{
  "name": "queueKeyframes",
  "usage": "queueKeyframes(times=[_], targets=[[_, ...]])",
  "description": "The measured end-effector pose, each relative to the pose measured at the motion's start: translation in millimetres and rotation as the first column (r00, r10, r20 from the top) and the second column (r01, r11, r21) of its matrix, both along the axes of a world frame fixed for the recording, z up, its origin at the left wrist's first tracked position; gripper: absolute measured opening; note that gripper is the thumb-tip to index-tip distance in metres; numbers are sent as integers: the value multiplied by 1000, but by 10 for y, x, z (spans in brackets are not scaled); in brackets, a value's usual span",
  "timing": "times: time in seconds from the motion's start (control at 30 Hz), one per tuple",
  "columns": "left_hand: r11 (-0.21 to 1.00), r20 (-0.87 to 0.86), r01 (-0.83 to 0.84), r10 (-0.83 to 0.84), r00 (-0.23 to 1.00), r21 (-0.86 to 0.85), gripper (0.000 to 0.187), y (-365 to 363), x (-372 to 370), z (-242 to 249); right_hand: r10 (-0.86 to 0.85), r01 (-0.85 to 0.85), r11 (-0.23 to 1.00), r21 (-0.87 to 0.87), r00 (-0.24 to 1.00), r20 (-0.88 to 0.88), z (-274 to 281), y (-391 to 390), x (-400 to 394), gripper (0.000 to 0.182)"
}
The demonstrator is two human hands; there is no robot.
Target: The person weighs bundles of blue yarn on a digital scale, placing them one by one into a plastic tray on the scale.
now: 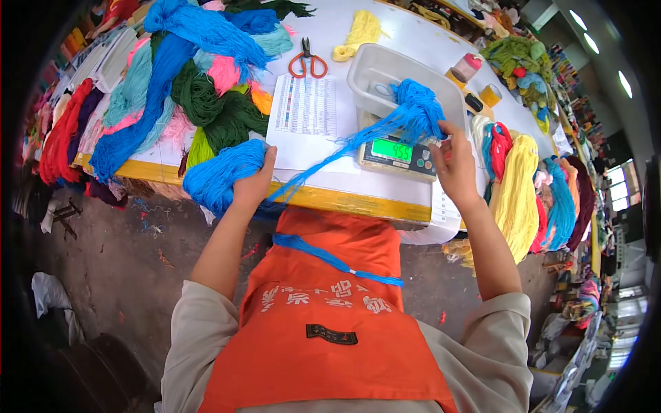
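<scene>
My left hand [256, 180] is closed around a thick hank of blue yarn [219, 172] at the table's front edge. Loose blue strands [318, 167] stretch from near that hand to a bunch of blue yarn [417, 110] in a translucent plastic tub [365, 76]. The tub rests on a digital scale [420, 165] with a lit green display. At the right side of the bunch, my right hand [456, 164] has its fingers curled, thumb and fingertips on the yarn. A printed sheet [303, 110] lies between my hands.
Red-handled thread snips [307, 60] and a pale yellow hank [361, 33] lie farther back. Colourful yarn heaps the left [206, 103]; more hanks hang over the right edge, including yellow [518, 193]. A pink-lidded jar [467, 67] and tape roll [490, 95] stand behind the tub.
</scene>
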State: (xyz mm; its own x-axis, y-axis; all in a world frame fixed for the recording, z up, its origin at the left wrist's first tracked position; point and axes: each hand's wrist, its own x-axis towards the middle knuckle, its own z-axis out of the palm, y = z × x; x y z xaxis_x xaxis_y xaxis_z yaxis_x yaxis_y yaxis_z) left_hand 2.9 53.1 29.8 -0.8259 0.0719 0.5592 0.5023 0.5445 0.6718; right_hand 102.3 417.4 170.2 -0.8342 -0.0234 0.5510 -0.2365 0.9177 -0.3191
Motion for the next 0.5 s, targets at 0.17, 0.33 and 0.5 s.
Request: queueKeyframes(times=[0.17,0.33,0.5], targets=[[1000,16,-4,4,1000,15,24,15,9,-7,-11,8,998,60,998,62,-7,-19,-23,47],[999,-4,8,-8,1000,32,23,15,-6,-37,14,-18,993,120,999,36,-47,-50,-42,46],[1000,8,5,-5,1000,30,22,25,10,-19,16,-22,987,162,999,35,-113,-29,-49,44]])
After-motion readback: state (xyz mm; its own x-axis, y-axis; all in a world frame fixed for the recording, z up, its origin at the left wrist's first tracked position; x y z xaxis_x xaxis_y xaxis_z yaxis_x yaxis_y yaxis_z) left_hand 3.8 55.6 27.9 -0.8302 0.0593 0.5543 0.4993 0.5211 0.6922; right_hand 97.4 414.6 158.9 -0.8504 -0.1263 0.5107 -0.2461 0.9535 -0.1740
